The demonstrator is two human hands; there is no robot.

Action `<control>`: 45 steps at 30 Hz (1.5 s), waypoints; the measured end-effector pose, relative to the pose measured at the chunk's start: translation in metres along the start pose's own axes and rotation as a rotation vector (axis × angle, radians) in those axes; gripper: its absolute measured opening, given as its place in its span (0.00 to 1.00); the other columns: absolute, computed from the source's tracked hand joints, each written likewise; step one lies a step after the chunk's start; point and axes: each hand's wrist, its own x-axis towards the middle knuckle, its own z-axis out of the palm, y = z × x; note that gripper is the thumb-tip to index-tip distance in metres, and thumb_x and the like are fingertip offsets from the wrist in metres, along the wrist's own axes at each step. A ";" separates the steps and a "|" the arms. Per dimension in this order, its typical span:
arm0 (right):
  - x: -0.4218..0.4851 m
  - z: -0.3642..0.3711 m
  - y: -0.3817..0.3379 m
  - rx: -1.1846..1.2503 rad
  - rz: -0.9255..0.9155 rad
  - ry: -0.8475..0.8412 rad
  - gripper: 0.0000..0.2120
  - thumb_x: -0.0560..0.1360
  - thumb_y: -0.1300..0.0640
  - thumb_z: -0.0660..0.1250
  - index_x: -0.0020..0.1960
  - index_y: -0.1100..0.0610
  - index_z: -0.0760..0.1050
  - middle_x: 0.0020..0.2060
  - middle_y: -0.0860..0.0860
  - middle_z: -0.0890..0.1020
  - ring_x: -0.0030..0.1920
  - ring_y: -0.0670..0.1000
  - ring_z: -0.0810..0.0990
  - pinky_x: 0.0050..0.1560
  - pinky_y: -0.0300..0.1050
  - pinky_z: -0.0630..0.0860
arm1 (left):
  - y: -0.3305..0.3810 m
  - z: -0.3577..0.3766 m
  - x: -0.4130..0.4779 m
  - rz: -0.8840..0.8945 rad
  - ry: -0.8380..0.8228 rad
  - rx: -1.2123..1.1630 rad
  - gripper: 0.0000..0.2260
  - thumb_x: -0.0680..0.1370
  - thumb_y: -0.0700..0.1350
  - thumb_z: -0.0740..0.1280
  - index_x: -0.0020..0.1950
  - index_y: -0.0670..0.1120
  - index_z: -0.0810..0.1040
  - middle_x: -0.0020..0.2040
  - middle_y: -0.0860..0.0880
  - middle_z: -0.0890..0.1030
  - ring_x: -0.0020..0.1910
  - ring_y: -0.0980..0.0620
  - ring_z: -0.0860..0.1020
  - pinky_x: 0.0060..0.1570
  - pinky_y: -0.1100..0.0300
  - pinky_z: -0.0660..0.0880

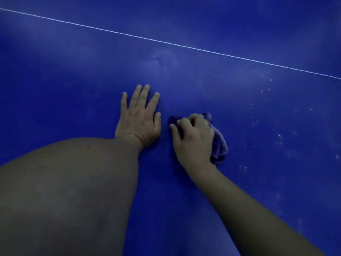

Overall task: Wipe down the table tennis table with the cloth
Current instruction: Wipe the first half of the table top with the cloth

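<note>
The blue table tennis table (239, 111) fills the whole view. My left hand (139, 117) lies flat on it, fingers straight and spread, palm down. Just to its right my right hand (193, 139) grips a bunched dark blue cloth (219, 145) and presses it onto the surface. The fingers curl over the cloth, and folds of it stick out to the right of the hand and under the wrist. Most of the cloth is hidden beneath the hand.
A thin white line (166, 42) runs across the table from upper left to right, beyond both hands. Pale specks and dusty marks (276, 137) dot the surface to the right of the cloth. A faint smudge (162, 60) shows above the hands.
</note>
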 end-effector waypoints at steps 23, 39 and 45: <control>0.160 0.009 0.044 -0.124 0.289 0.010 0.14 0.80 0.44 0.63 0.56 0.54 0.76 0.59 0.57 0.74 0.61 0.61 0.72 0.59 0.56 0.68 | 0.000 0.000 0.000 0.014 -0.002 0.004 0.30 0.79 0.56 0.47 0.80 0.50 0.61 0.82 0.45 0.55 0.81 0.47 0.49 0.78 0.40 0.43; 0.160 0.011 0.047 -0.118 0.432 0.087 0.14 0.79 0.45 0.62 0.57 0.55 0.76 0.59 0.58 0.74 0.60 0.62 0.73 0.59 0.58 0.68 | 0.001 -0.003 -0.001 0.000 -0.036 0.018 0.29 0.80 0.56 0.47 0.81 0.51 0.59 0.82 0.46 0.53 0.81 0.48 0.47 0.78 0.41 0.41; 0.204 0.040 -0.011 -0.111 0.187 -0.035 0.15 0.81 0.44 0.61 0.61 0.52 0.75 0.61 0.55 0.73 0.63 0.59 0.72 0.61 0.57 0.67 | 0.002 -0.004 -0.001 0.004 -0.018 0.024 0.29 0.79 0.56 0.47 0.80 0.50 0.61 0.82 0.45 0.55 0.81 0.47 0.49 0.78 0.40 0.44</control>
